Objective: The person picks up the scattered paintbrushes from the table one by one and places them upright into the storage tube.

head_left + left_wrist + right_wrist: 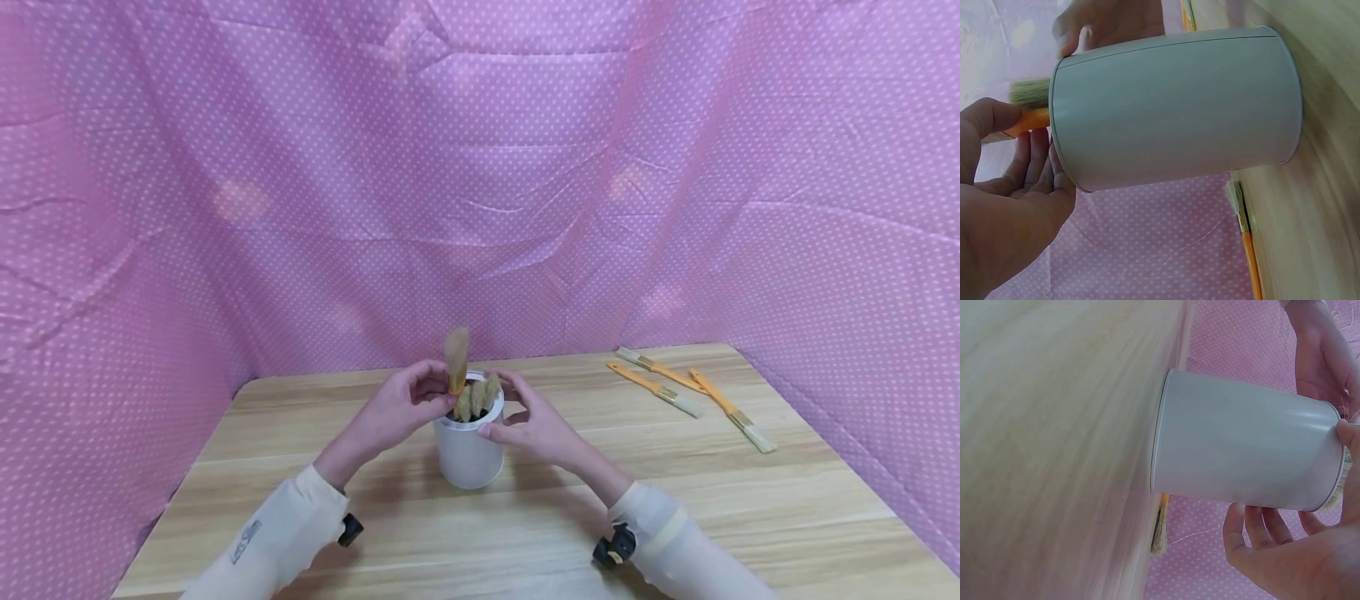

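A white can (469, 458) stands upright on the table. Several paintbrushes (476, 400) are in it, bristles up. My left hand (401, 408) is at the can's left rim and pinches the orange handle of another paintbrush (457, 354), which stands higher than the rest with its bristles up. In the left wrist view that orange handle (1030, 121) runs between thumb and fingers into the can's mouth; its lower end is hidden inside. My right hand (536, 421) grips the can near its top from the right, thumb (1347, 431) at the rim and fingers along the side.
Three paintbrushes with orange handles lie at the back right of the wooden table (360, 533): one at the rear (660, 369), one in front of it (652, 388), one farther right (731, 410). Pink dotted cloth (480, 183) hangs behind and at both sides.
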The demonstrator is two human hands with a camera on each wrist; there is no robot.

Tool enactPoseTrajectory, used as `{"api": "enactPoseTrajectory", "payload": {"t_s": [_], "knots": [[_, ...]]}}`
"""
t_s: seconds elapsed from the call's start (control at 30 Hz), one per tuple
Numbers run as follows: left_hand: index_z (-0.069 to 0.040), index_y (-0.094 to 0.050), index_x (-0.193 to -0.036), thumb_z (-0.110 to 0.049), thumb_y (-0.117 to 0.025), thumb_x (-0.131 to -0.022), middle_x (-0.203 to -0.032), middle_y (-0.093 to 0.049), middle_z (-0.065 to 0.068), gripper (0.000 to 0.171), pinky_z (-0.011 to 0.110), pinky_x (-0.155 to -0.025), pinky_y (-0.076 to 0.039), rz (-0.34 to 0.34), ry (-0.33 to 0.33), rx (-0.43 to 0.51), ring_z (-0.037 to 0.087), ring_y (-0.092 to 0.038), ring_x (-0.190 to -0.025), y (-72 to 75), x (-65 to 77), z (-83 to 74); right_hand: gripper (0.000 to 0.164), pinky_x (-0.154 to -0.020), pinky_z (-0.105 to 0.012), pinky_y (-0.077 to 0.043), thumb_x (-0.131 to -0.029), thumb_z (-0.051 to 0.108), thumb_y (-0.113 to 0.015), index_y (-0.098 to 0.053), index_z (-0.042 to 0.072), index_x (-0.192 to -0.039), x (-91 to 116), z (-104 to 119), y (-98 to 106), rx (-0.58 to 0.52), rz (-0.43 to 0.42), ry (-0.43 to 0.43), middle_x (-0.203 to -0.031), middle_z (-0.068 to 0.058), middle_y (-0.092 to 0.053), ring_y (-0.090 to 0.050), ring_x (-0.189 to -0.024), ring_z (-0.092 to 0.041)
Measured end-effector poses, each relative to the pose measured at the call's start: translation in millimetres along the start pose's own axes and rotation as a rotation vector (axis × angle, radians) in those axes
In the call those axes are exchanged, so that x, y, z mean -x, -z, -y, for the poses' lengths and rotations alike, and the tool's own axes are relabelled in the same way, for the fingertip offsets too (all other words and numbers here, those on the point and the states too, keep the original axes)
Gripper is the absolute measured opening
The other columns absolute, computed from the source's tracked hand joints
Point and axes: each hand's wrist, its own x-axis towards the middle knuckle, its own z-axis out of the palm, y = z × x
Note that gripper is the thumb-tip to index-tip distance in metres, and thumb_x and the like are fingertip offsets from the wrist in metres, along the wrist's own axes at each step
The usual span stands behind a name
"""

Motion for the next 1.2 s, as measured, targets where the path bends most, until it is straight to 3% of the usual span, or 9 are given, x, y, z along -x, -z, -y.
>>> {"api": "enactPoseTrajectory", "payload": {"t_s": [0.33,0.57,0.9,1.2], "knots": [[-0.008,-0.06,-0.131,-0.011,-0.071,-0.095,-0.121,-0.065,0.007,0.037,0.044,-0.097,-0.051,0.009,-0.031,-0.032,0.024,-0.062,-0.109,1.5,2.1,3.7,0.082,-0.095,-0.05,-0.051,-0.088,0.018,-0.082,-0.037,0.015,-0.155,-3,0,-1,0.0,-0.004,0.006,-0.147,-0.011,-0.049,-0.049,-0.13,-0.032],[-0.009,-0.06,-0.132,-0.023,-0.076,-0.095,-0.12,-0.065,0.005,0.043,0.046,-0.096,-0.049,0.014,-0.051,-0.118,0.023,-0.061,-0.109,5.2,0.5,2.8,0.082,-0.096,-0.055,-0.049,-0.088,0.014,-0.081,-0.035,0.003,-0.154,0,26,-1,-0.015,0.012,-0.01,-0.147,-0.017,-0.048,-0.049,-0.129,-0.036],[-0.018,-0.066,-0.129,-0.037,-0.069,-0.099,-0.126,-0.064,-0.004,0.035,0.05,-0.094,-0.049,-0.009,-0.066,-0.165,0.022,-0.058,-0.114,12.5,-0.2,5.5,0.083,-0.097,-0.057,-0.048,-0.088,0.016,-0.081,-0.033,0.001,-0.155,1,38,-2,0.0,0.002,-0.032,-0.147,-0.022,-0.047,-0.05,-0.128,-0.035],[-0.014,-0.064,-0.13,-0.038,-0.065,-0.101,-0.124,-0.067,0.0,0.038,0.051,-0.094,-0.048,-0.017,-0.103,-0.175,0.019,-0.061,-0.11,17.6,-3.6,8.8,0.085,-0.097,-0.054,-0.049,-0.088,0.018,-0.082,-0.032,0.004,-0.155,1,37,-2,0.005,-0.009,-0.068,-0.146,-0.022,-0.048,-0.055,-0.121,-0.033]]}}
